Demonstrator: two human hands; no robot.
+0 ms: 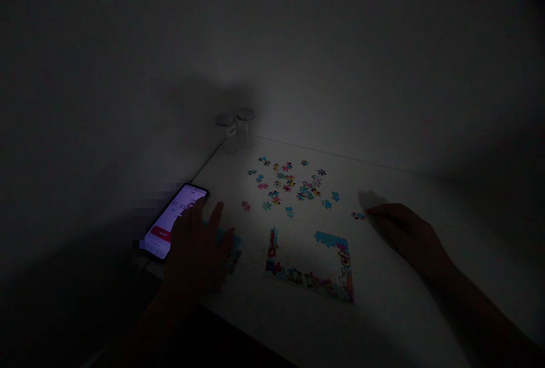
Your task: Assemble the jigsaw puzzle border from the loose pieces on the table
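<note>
A partly joined jigsaw border point(309, 280) lies on the table, with its upper left side unfilled. Beyond it, loose jigsaw pieces point(289, 183) are scattered in several colours. My left hand point(198, 249) hovers with fingers spread above or on a colourful picture card point(232, 249), which it partly covers. In the dim light I cannot tell whether it touches the card. To the right, the fingers of my right hand point(404, 234) are drawn together. Their tips point at a small jigsaw piece point(358, 216) right beside them; anything inside the pinch is hidden.
A lit phone point(174, 220) showing a timer lies at the table's left edge, beside my left hand. Two clear lidded jars point(245, 129) stand in the far left corner against the wall point(340, 72). The white table point(298, 328) is poorly lit.
</note>
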